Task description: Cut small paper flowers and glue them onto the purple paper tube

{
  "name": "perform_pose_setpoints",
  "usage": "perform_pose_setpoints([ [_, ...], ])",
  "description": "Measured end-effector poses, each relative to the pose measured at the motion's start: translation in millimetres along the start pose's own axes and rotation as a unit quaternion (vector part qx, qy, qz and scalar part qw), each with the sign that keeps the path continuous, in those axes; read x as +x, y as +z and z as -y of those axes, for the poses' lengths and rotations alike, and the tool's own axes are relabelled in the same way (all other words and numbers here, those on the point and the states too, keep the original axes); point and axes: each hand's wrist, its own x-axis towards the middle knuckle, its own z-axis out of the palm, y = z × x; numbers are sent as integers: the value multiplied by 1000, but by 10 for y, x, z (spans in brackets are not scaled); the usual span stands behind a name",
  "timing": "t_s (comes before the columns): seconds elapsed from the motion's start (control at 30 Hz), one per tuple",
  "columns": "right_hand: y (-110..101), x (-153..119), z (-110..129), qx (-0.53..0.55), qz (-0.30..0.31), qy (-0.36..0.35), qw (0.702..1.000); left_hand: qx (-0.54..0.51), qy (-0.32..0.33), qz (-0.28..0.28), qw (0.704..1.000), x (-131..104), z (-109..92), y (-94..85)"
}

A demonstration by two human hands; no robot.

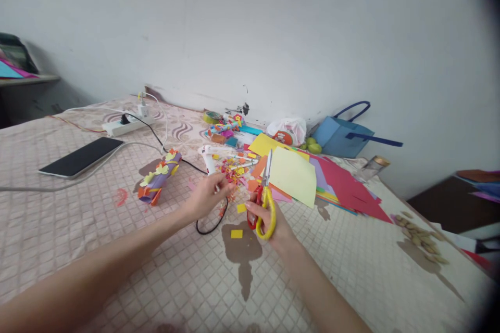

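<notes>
My right hand (265, 218) holds a pair of scissors (266, 192) with red and yellow handles, its blades pointing up and away from me. My left hand (211, 195) is closed near the pile of paper scraps (234, 173), fingertips together; whatever it pinches is too small to make out. Small yellow paper pieces (236, 234) lie on the quilted cloth just below and between the hands. Beyond my left hand is a white glue gun (209, 156). To the left stands a purple paper roll (159, 179) with yellow and orange paper flowers, lying tilted on the cloth.
Coloured paper sheets (295, 171) spread right of the scissors, with a blue bag (342, 137) and a jar (375, 165) behind. A power strip (128, 125), cables and a dark tablet-like device (82, 157) lie left. Brown pods (420, 237) are at the right.
</notes>
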Motion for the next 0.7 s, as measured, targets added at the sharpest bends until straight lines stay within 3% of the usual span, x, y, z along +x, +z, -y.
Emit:
perform_pose_setpoints([
  [0.17,-22,48,-25,69,49,25,996,-117,65,113,985,-79,-23,104],
  [0.4,21,44,-48,113,91,75,987,-166,79,145,972,-87,-30,115],
  [0.53,21,39,-64,74,83,72,991,-226,-1,152,962,-81,4,136],
  [0.7,12,22,-36,-19,-1,-2,1000,-260,-150,126,946,-58,54,166],
])
